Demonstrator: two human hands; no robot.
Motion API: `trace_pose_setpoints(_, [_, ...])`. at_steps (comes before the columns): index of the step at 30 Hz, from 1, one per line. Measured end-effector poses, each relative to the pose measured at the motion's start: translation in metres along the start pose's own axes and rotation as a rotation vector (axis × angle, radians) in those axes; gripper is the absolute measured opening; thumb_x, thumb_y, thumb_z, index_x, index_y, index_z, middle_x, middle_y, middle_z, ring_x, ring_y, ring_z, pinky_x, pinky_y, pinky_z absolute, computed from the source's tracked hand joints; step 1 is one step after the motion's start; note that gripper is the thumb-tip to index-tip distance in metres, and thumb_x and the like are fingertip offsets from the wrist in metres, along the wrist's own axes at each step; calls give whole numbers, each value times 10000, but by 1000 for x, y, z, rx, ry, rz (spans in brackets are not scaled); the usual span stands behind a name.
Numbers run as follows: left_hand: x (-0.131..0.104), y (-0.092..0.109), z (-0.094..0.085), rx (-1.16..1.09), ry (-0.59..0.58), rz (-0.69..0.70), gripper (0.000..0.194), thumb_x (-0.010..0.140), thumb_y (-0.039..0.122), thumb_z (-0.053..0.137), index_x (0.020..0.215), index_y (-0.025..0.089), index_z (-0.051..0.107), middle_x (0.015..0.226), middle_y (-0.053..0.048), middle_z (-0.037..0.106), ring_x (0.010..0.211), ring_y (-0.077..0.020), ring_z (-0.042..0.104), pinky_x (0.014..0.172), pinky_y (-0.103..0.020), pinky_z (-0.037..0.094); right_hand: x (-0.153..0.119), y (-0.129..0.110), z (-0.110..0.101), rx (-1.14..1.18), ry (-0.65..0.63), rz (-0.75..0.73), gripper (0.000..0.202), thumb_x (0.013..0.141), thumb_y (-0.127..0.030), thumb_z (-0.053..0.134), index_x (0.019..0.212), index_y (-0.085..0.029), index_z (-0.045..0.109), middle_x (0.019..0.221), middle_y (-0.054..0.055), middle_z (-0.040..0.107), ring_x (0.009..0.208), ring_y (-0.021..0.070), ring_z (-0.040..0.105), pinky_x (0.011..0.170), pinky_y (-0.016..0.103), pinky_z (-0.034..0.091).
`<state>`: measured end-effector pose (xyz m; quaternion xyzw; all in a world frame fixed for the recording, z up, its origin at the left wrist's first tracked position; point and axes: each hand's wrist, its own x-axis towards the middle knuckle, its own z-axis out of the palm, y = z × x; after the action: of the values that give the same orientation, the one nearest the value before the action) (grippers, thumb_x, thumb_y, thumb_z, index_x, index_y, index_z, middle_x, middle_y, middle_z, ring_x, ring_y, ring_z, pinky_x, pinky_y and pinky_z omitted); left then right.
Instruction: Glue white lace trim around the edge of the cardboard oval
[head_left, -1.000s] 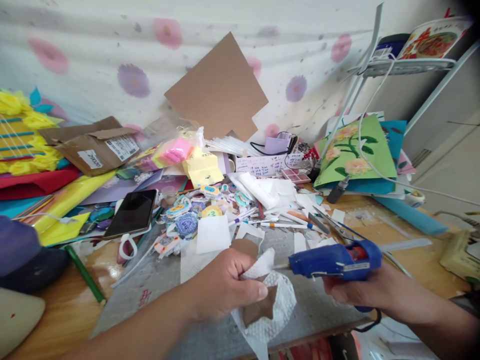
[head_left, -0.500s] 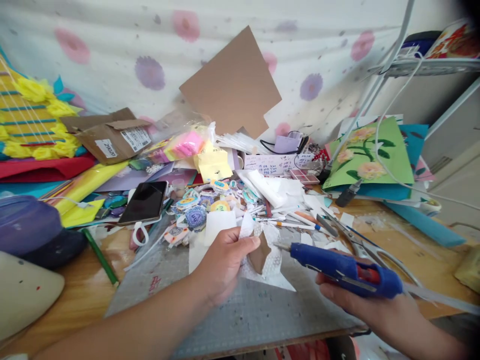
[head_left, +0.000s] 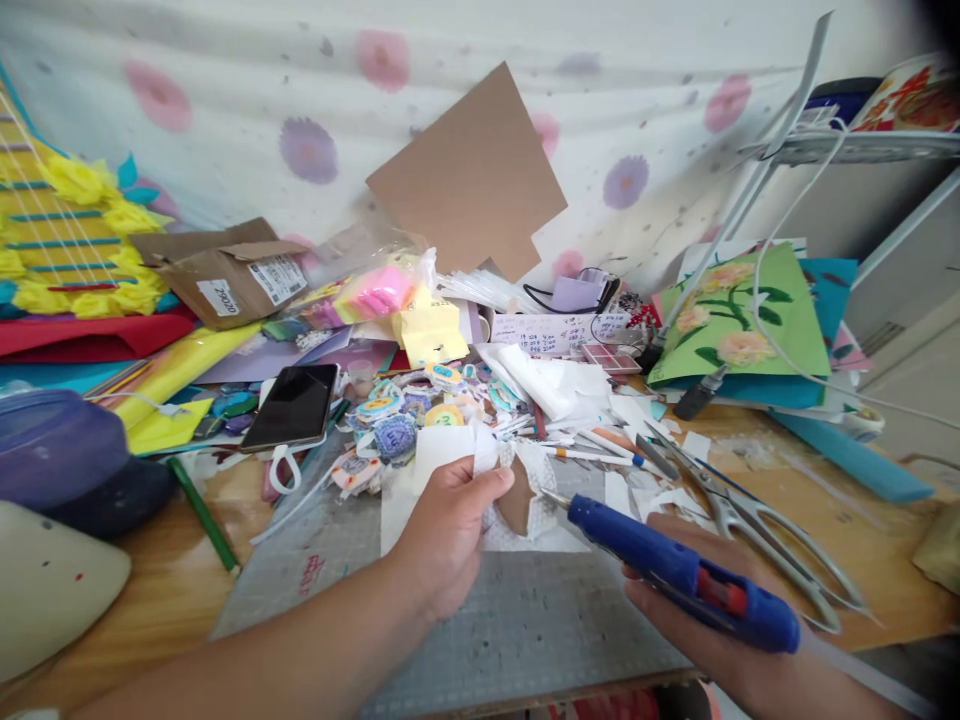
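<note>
My left hand (head_left: 450,520) pinches a small brown cardboard piece (head_left: 514,500) between thumb and fingers. White textured paper (head_left: 544,480) wraps around the cardboard's edges. In my right hand (head_left: 667,600) is a blue glue gun (head_left: 675,560) with a red part in its body and a glue stick out of its rear. Its metal nozzle points left, close to the right edge of the white paper; whether it touches cannot be told. Beneath both hands lies a grey cutting mat (head_left: 510,630). A sheet of white paper (head_left: 442,445) rests behind my left hand.
Scissors (head_left: 757,530) lie right of the glue gun. Several decorated paper pieces (head_left: 397,435) and white scraps are heaped behind the mat. A phone (head_left: 292,405) and green pencil (head_left: 202,515) are at left; a cardboard box (head_left: 232,275) stands farther back. A white rack (head_left: 862,148) rises at right.
The glue gun has tilted more steeply, its rear swinging down, with the nozzle slightly lower and farther left. My left hand keeps its hold, and the white paper's lower corner has shifted.
</note>
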<state>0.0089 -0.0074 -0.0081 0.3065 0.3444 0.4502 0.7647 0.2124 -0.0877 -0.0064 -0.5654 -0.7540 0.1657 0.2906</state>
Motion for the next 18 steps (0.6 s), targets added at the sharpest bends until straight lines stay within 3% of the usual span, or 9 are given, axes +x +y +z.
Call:
trace_pose_setpoints(7, [2,2,2,-22,59,8,99,710,170,656,794,142,697,675,-41,724,563,-156,645,590,-264,497,-1,0,5,34,-31,-163,137,799,-171,549,689,-231,493,620,-35,527,529,114,545,470,232,400])
trace_pose_setpoints(15, [2,1,0,-59,61,15,155,738,169,635,878,129,685,731,-53,732,622,-158,662,599,-247,500,-7,12,12,-1,-98,-164,142,859,-199,479,727,-236,516,656,-3,530,554,143,551,486,268,431])
trace_pose_setpoints(18, [3,2,0,-59,65,1,151,742,164,627,880,130,677,726,-52,730,604,-158,659,575,-246,499,-7,11,3,2,-26,-239,102,814,-181,528,768,-269,552,638,-6,558,539,162,572,477,280,455])
